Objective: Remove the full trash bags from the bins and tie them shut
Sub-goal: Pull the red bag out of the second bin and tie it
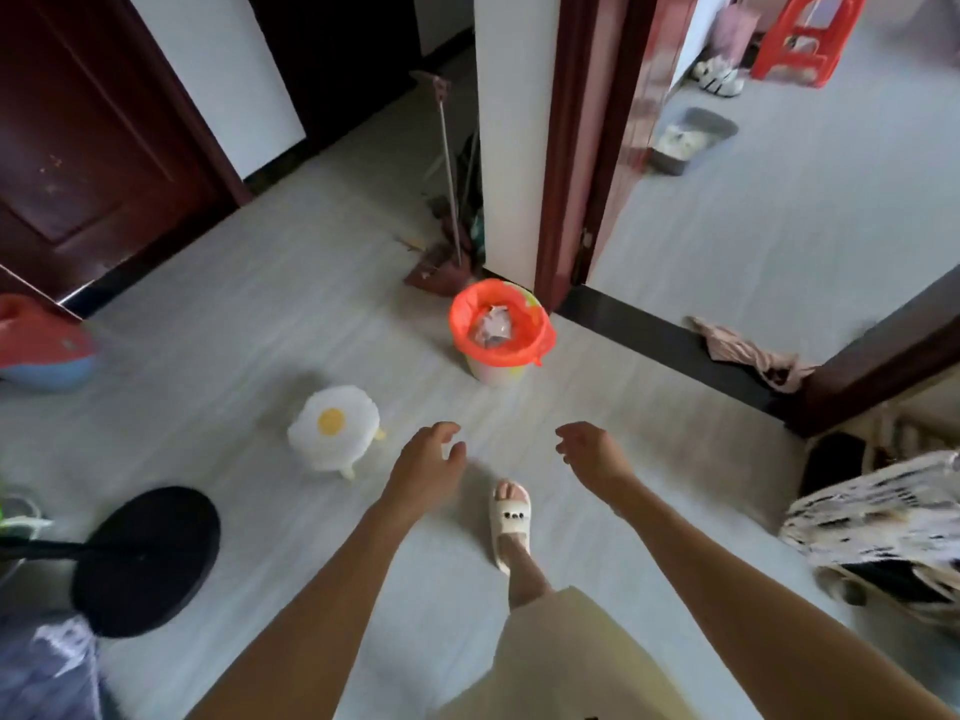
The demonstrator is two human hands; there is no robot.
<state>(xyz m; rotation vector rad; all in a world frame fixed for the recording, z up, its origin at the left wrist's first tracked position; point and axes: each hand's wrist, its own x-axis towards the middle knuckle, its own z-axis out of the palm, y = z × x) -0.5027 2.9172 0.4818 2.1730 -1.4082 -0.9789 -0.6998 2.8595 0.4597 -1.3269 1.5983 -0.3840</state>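
Pale floor bears lined bin, egg stool.

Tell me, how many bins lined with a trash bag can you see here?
1. The bin with the orange trash bag stands on the floor by the white wall corner, ahead of both hands. More bins may be out of view; the red-and-blue thing at the far left is unclear.

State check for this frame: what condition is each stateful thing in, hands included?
Left hand: open, holding nothing.
Right hand: open, holding nothing.
Orange trash bag: untied, rim folded over the bin, trash inside.
Bin: upright, bag in place.
Egg-shaped stool: upright.
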